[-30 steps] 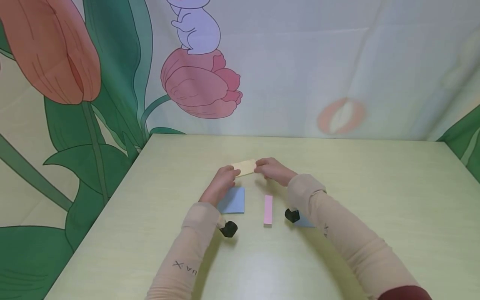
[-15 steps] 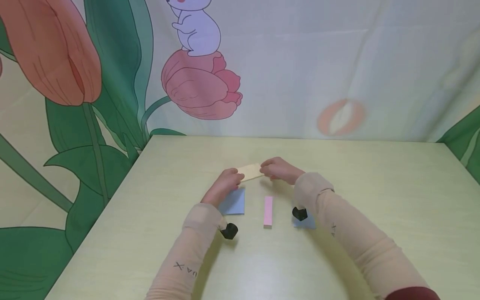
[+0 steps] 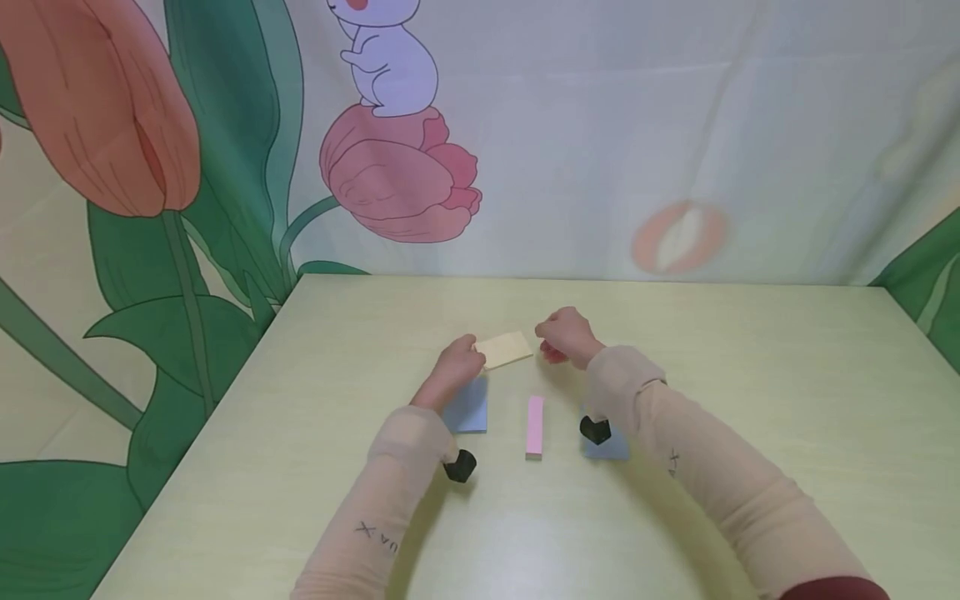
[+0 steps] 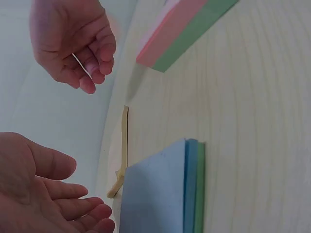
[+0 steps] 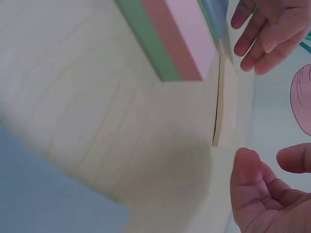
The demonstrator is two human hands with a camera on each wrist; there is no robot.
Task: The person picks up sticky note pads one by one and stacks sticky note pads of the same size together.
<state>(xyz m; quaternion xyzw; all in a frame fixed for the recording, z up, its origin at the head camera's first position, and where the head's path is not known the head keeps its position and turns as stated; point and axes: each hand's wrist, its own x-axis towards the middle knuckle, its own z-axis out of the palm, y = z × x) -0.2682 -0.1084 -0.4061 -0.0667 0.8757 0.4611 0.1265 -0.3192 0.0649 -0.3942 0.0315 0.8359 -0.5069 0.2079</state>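
A cream sticky-note pad [image 3: 506,350] lies slantwise on the table between the two hands. My left hand [image 3: 459,363] is at the pad's left end; in the left wrist view its thumb and fingers [image 4: 70,191] stand apart and grip nothing. Just off the right end, my right hand [image 3: 567,335] hangs with loosely curled fingers and holds nothing. A blue sticky-note pad [image 3: 468,408] lies below the left hand, with blue and green layers at its edge in the left wrist view. A narrow pink sticky-note stack [image 3: 534,427], green underneath, lies nearer me.
Another blue pad [image 3: 606,444] lies under my right wrist, partly covered by a black wrist camera [image 3: 595,430]. A second black camera [image 3: 460,466] hangs at the left wrist. Behind the pale wooden table [image 3: 712,375] hangs a printed curtain [image 3: 570,150].
The cream pad has shifted right and slightly towards me. My right hand has let go of its right end and drawn off to the right. The left hand has moved slightly right.
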